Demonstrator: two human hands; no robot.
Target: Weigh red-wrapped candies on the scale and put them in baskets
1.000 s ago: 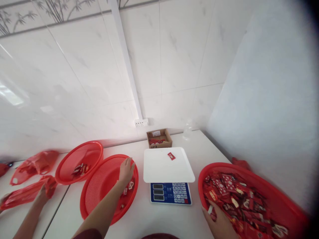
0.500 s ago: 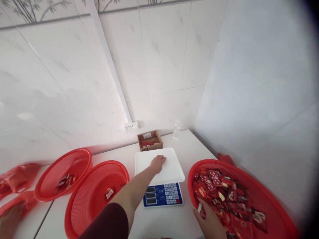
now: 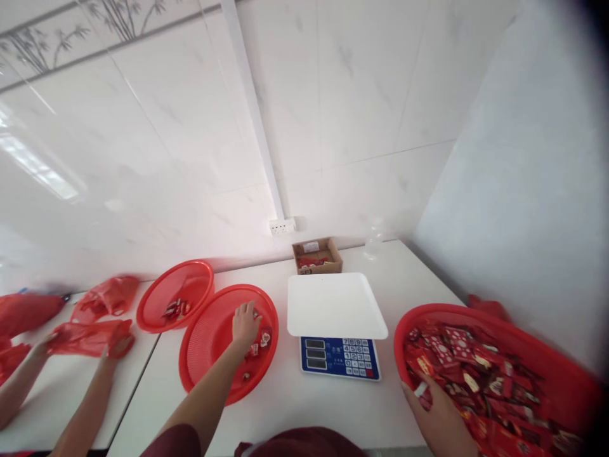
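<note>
My left hand [image 3: 245, 322] reaches into the middle red mesh basket [image 3: 204, 355], fingers curled with a small red packet [image 3: 255, 313] at their tips. A few more packets [image 3: 262, 337] lie beside it in that basket. My right hand [image 3: 435, 412] rests at the near left rim of the large red basket [image 3: 561, 374], which is heaped with red sweet packets [image 3: 469, 374]. Its fingers are buried among them, and something small and white shows by the thumb. Between the two baskets stands the scale [image 3: 340, 355], its white tray [image 3: 335, 304] bare.
A third red basket [image 3: 190, 279] with a few packets sits at back left. Another person's hands [image 3: 117, 346] hold a red plastic bag [image 3: 88, 336] on the left table. A small cardboard box [image 3: 317, 255] and a clear bottle [image 3: 373, 244] stand by the tiled wall.
My left hand went from the basket to the scale tray and came back to the basket. The red packet that lay on the tray is gone from it. My right hand stayed put.
</note>
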